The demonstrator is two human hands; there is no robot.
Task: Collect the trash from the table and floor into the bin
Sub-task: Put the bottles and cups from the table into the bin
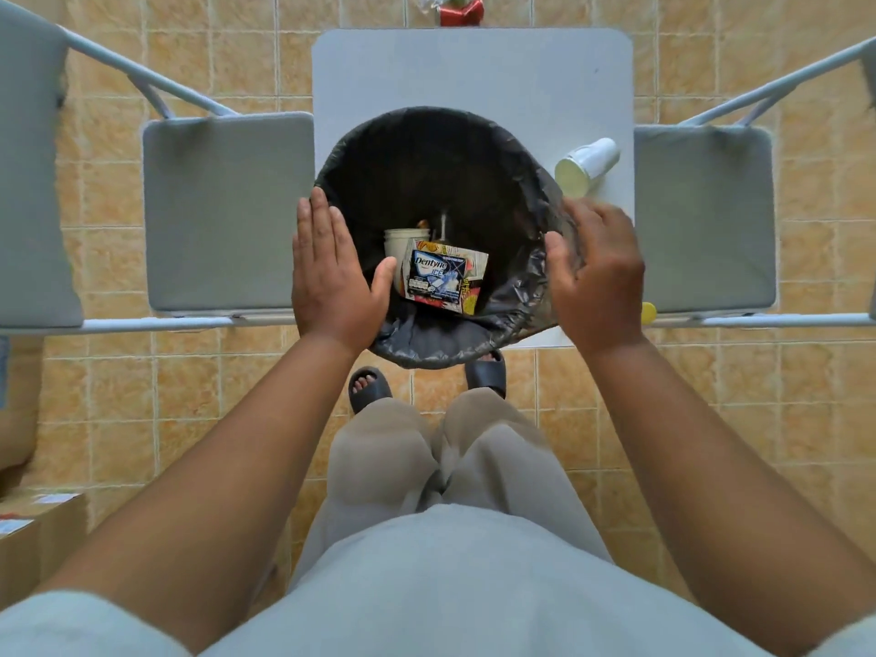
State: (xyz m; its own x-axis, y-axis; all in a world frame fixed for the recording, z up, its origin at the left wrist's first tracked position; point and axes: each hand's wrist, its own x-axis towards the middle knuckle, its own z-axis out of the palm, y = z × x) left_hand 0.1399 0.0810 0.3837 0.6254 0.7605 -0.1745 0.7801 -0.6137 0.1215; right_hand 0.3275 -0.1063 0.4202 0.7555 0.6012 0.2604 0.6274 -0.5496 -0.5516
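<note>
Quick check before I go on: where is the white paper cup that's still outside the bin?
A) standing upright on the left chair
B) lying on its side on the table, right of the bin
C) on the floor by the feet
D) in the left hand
B: the white paper cup lies tipped over on the white table, just right of the bin, beyond the right hand.

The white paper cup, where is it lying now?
In the head view the white paper cup lies on its side on the white table, at its right edge, just beyond the right hand and beside the bin.
</note>
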